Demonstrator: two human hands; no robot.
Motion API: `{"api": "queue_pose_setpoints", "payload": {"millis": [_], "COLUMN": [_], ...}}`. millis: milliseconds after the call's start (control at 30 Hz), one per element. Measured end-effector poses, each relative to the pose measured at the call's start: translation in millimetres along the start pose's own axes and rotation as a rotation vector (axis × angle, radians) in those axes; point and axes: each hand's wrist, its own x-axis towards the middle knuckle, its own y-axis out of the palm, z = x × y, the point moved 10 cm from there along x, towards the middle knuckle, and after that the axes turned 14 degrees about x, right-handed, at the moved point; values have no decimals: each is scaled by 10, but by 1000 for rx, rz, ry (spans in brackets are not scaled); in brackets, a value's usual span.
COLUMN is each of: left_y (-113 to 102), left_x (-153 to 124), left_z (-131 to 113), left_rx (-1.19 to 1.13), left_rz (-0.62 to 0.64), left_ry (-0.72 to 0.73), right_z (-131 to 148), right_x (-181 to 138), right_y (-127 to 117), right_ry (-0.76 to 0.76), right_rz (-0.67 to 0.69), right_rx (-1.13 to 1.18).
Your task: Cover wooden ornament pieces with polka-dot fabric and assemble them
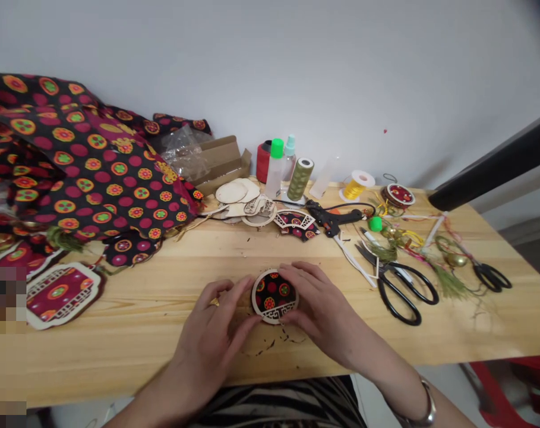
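Between my two hands is a round wooden ornament (275, 296), with dark flower-patterned fabric inside a pale rim and a fretwork strip along its lower part. My left hand (216, 324) grips the left edge between thumb and fingers and wears a gold ring. On the opposite edge, the fingers and thumb of my right hand (318, 306) are curled round the rim. Small dark fabric scraps (270, 345) lie on the table just below the ornament.
Large black-handled scissors (398, 291) and a glue gun (330, 219) lie to the right. Bottles (275, 172), a green thread cone (300, 178) and a yellow spool (354, 187) stand behind. Patterned fabric (104, 172) is heaped at left, near a larger fabric-faced ornament (62, 294).
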Motion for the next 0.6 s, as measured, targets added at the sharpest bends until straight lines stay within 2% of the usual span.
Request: {"api": "queue_pose_setpoints", "payload": {"millis": [167, 367, 600], "left_y": [8, -46, -13], "left_x": [-5, -2, 10], "left_z": [60, 74, 83], "left_rx": [-1, 5, -13], "left_rz": [7, -10, 2], "left_ry": [-71, -100, -105], "right_z": [-60, -128, -119], "right_x": [24, -50, -51], "right_y": [-39, -125, -94], "right_ry": [38, 47, 62], "right_rz": [20, -29, -13], "right_rx": [14, 1, 80]}}
